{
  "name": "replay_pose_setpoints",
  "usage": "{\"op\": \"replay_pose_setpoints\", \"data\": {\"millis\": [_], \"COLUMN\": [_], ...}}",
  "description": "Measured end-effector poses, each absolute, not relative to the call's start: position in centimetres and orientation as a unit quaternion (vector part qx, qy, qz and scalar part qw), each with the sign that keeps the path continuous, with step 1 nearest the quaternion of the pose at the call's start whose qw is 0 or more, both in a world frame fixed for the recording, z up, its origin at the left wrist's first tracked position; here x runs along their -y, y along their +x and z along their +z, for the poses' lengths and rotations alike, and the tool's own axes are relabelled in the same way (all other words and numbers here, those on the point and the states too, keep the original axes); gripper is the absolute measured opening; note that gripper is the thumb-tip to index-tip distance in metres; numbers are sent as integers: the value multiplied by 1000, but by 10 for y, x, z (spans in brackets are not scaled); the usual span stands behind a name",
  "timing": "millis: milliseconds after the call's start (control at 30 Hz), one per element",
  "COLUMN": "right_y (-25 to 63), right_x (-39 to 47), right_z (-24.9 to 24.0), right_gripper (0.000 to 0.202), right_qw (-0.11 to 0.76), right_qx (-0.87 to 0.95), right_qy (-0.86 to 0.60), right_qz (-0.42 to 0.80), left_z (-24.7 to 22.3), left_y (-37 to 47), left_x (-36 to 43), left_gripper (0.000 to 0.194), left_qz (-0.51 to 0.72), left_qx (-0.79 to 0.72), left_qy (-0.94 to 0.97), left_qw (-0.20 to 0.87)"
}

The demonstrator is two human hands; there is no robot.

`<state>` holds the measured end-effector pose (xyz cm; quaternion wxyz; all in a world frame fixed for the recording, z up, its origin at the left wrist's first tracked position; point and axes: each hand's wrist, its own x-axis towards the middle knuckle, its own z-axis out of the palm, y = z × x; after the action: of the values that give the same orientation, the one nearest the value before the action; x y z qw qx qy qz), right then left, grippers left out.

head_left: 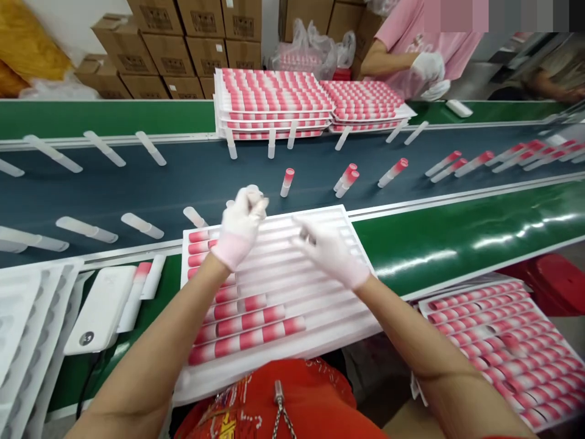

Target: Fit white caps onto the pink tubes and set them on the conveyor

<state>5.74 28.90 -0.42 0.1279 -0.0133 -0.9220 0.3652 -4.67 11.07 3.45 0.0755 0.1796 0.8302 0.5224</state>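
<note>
My left hand point(240, 228), in a white glove, is curled closed above the far left edge of a white ribbed tray point(315, 341). The pale round end of a tube point(252, 189) shows just beyond its fingers; whether the hand grips it I cannot tell. Over the tray's right half is my gloved right hand point(331, 250), blurred, with fingers stretched forward and nothing visible in them. Red-and-white tube pieces point(249, 338) lie in the tray's grooves, mostly at the left and near side. Beyond the tray, several red-topped tubes point(287, 183) stand on the dark conveyor belt point(192, 183).
White tubes point(141, 225) stand along the belt. Stacked filled trays point(274, 100) lie across it, near a co-worker's gloved hands point(429, 67). A white power bank point(100, 308) and nested trays point(27, 341) are at left; another filled tray point(507, 347) sits lower right.
</note>
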Motion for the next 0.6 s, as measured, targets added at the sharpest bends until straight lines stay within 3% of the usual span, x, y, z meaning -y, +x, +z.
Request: {"op": "replay_pose_setpoints", "data": {"millis": [133, 300, 433, 600], "right_y": [167, 201, 183, 145], "right_x": [-250, -229, -241, -249], "right_z": [-29, -61, -42, 4], "right_gripper": [37, 34, 31, 49], "right_qw": [39, 45, 99, 175], "right_qx": [946, 963, 918, 717], "right_qy": [167, 181, 124, -41], "right_qz": [274, 194, 364, 673], "left_z": [45, 23, 11, 13], "left_y": [-8, 26, 46, 58], "left_x": [-60, -38, -54, -65], "left_gripper": [28, 39, 22, 18], "left_qz": [553, 650, 648, 565], "left_qx": [-813, -729, -706, -728], "left_qy": [181, 105, 123, 218], "left_qw": [13, 187, 259, 320]}}
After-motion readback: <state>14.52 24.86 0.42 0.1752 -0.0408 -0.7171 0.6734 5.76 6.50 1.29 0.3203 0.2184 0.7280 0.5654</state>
